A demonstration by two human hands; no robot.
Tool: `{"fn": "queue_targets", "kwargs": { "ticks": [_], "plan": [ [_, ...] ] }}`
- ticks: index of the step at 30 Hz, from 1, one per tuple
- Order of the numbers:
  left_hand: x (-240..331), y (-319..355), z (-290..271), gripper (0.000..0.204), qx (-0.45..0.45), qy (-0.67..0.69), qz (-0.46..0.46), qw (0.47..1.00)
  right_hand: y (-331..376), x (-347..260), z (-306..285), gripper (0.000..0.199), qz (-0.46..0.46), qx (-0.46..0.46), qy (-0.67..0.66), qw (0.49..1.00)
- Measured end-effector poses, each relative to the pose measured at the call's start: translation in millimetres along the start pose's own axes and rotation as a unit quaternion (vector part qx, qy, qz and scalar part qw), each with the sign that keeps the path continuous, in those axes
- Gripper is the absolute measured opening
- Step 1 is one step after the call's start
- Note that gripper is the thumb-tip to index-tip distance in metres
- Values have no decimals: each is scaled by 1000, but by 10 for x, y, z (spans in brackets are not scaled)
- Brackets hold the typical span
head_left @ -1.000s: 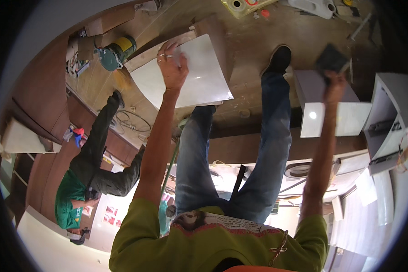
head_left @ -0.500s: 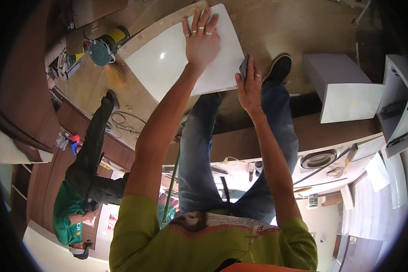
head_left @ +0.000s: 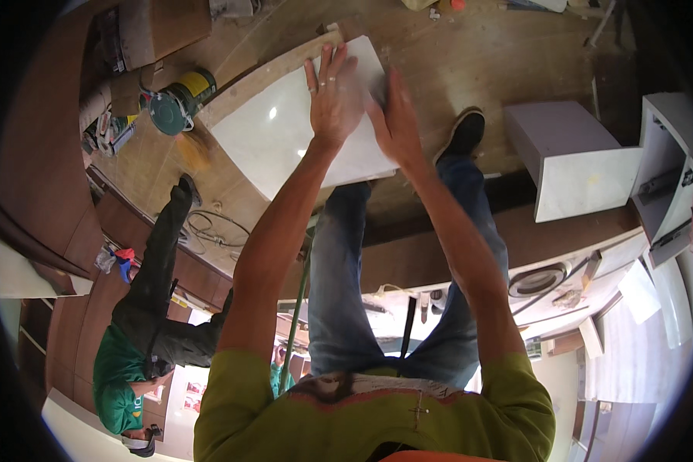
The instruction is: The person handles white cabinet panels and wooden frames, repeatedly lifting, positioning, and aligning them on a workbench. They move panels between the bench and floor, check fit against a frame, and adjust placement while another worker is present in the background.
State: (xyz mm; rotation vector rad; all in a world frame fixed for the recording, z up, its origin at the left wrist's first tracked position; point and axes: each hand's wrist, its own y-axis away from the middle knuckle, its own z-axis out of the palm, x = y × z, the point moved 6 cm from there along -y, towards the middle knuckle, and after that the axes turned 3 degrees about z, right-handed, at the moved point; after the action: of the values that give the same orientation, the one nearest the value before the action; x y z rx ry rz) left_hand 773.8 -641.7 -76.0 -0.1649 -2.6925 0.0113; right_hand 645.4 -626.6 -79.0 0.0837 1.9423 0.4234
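A glossy white panel point(head_left: 250, 142) lies before me, with a strip of bare wood point(head_left: 266, 65) along its far left edge. My left hand point(head_left: 334, 104) rests flat on the panel, fingers stretched out and slightly apart, rings on some of them. At the panel's right edge, my right hand point(head_left: 400, 127) is closed around a dark flat pad point(head_left: 373, 71), its thumb toward the panel. Motion blurs the right fingers, and most of the pad is hard to make out.
A can with a green lid point(head_left: 169, 112) stands left of the panel, beside a brush-like orange thing point(head_left: 193, 152). To the right are a white-fronted box point(head_left: 589, 185) and a cabinet part point(head_left: 666, 165). Another person in a green shirt point(head_left: 117, 377) stands at left, near coiled cable point(head_left: 208, 225).
My right hand has moved left and farther along the panel's right edge, closer to my left hand. My left hand stays on the panel. The whole view has shifted slightly.
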Motion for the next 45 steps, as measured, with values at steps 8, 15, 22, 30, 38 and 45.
{"fn": "queue_targets", "kwargs": {
  "ticks": [8,15,22,30,38,45],
  "plan": [
    [-58,69,27,46,-25,-15,-18,999,537,218,-137,68,56,-91,-10,994],
    [-48,28,7,47,-1,11,13,1000,64,-145,-152,78,-4,-58,-70,996],
    [29,-78,52,44,-22,-5,10,1000,-363,85,145,84,4,-29,50,998],
    [-62,26,42,49,-22,21,-4,1000,337,118,-68,79,-41,-10,43,998],
    [-102,10,38,55,-6,1,-3,1000,581,118,-192,83,14,-107,1,994],
    [-38,153,42,57,-27,8,16,999,-323,-120,-23,76,-19,-55,-31,998]
  ]
}}
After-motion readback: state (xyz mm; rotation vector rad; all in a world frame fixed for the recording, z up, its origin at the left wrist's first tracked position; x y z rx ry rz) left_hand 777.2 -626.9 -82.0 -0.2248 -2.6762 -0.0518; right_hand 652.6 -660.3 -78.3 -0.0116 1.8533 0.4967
